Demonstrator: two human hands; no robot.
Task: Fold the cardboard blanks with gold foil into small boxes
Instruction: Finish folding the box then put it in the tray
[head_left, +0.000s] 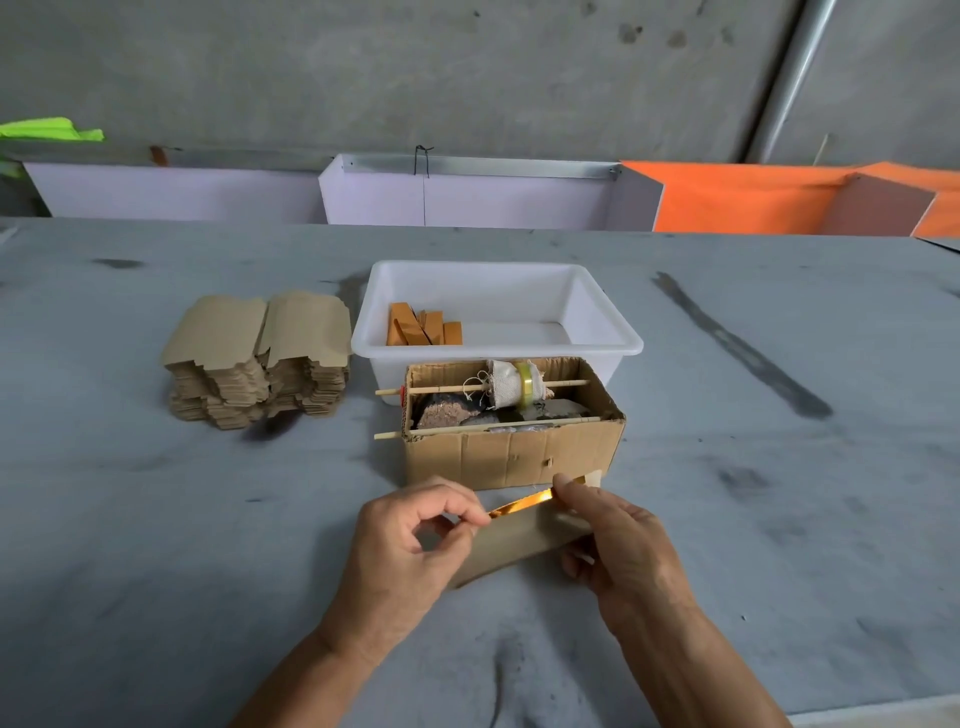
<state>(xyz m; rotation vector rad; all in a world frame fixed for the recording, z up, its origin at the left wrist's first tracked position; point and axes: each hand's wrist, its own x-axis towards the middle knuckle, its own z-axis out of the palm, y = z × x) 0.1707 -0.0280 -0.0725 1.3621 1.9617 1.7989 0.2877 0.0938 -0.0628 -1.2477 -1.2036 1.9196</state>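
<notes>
A cardboard blank with its gold foil strip is pinched between the left hand and right hand, fingers curled at either end. Light, thin, easily creased, it is judged best gripped by the edges.

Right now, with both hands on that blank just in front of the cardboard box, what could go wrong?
1. The blank is held in the air only by fingertip grip: left hand pinches its top edge, right hand its far end. A slip could crease the gold foil.
2. The cardboard box sits close behind the hands; its skewers stick out leftward and may snag.
3. The stack of blanks leans unevenly and could topple if bumped.
</notes>
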